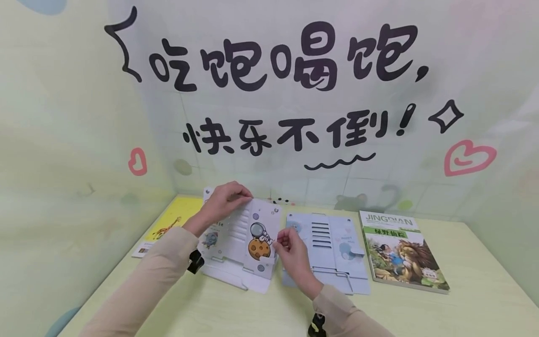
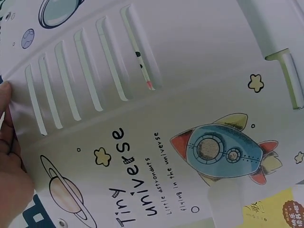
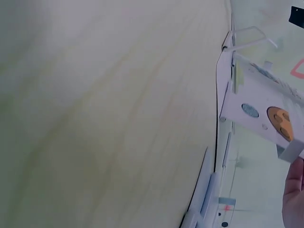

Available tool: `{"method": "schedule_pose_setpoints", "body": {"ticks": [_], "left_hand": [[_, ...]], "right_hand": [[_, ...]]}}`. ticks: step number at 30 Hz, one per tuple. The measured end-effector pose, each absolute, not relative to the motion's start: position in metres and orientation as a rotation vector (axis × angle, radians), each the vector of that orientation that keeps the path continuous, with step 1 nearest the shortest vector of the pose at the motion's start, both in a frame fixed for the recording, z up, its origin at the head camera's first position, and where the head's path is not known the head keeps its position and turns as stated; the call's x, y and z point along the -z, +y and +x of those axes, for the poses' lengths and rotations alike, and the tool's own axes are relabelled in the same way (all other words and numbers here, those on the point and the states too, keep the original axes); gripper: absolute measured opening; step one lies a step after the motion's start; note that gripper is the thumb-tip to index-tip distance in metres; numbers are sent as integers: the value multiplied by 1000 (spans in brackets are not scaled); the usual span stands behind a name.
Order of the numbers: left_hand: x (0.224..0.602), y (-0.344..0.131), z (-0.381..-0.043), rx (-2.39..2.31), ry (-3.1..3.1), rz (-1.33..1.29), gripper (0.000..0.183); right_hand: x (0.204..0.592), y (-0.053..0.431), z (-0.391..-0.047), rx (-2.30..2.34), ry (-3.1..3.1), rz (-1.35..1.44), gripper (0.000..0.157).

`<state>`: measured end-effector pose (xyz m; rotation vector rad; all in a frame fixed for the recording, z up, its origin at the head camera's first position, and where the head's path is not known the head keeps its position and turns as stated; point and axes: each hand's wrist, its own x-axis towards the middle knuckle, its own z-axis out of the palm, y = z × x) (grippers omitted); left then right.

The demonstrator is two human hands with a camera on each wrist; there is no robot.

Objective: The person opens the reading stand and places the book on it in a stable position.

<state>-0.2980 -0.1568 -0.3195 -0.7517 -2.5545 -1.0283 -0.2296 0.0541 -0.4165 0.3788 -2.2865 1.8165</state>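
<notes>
A white metal book stand [image 1: 265, 216] with astronaut, planet and rocket prints stands tilted up on the table, its lower ledge folded out at the front. My left hand [image 1: 227, 201] pinches its top edge near the middle. At its right edge, my right hand [image 1: 292, 255] holds the side by the orange planet print, thumb and fingers together. The left wrist view shows the slotted panel [image 2: 190, 61] and the rocket [image 2: 223, 149] up close. In the right wrist view, the right fingers [image 3: 294, 190] are at a small side clip [image 3: 290, 151] of the stand.
A second, pale blue book stand [image 1: 328, 255] lies flat to the right, with a wire support at its front. Beyond it lies a book [image 1: 404, 248] with a lion cover. A yellow book [image 1: 185, 210] lies at the left, partly behind the white stand. A printed curtain [image 1: 269, 178] borders the table [image 1: 236, 313].
</notes>
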Motion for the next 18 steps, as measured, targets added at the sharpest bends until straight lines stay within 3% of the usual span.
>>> {"method": "schedule_pose_setpoints", "body": {"ticks": [6,18], "left_hand": [[321,-164,-292,1060,-2490,-809,7],[323,-176,-284,995,-2340,-968,8]], "right_hand": [[419,68,-237,-1971,-2193,349,17],[413,91,-278,-1653,-2529,192,16]]}}
